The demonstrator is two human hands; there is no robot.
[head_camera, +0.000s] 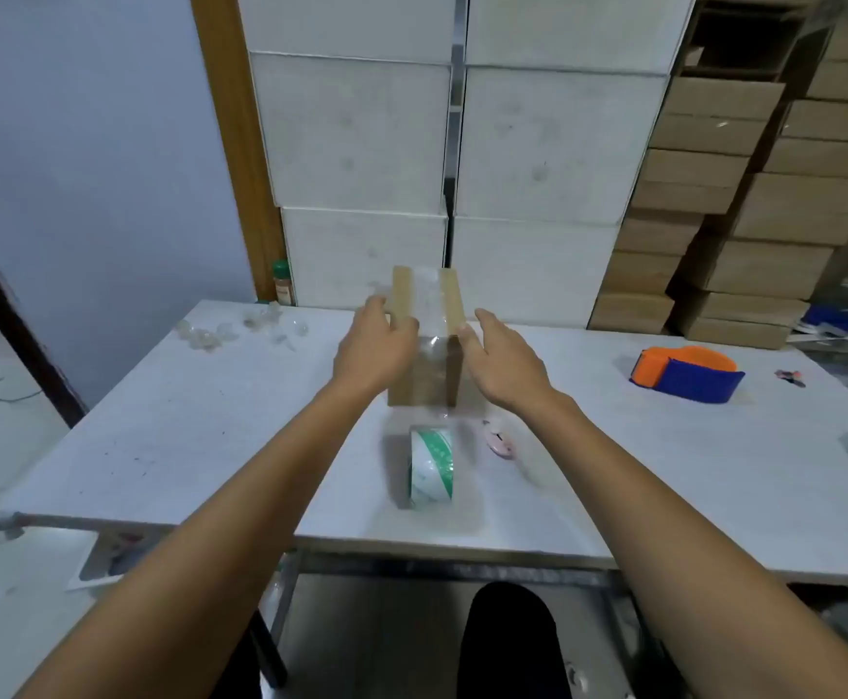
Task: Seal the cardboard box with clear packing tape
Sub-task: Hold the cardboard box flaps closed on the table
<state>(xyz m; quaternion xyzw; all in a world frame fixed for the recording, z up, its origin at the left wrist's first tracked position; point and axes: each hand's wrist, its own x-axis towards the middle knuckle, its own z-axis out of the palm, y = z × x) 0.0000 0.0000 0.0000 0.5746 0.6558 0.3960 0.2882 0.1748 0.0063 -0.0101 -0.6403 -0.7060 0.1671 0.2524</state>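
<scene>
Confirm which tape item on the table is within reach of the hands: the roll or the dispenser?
The green-and-white tape roll, standing on edge just before the cardboard box. The orange-and-blue dispenser sits far off to the right.

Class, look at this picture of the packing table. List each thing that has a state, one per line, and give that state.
cardboard box: upright on the table, clear tape down its middle
left hand: pressed on the box's left side
right hand: open, at the box's right side
tape roll: standing on edge, strip apparently running to the box
tape dispenser: lying untouched at right
table: scattered tape scraps
</scene>
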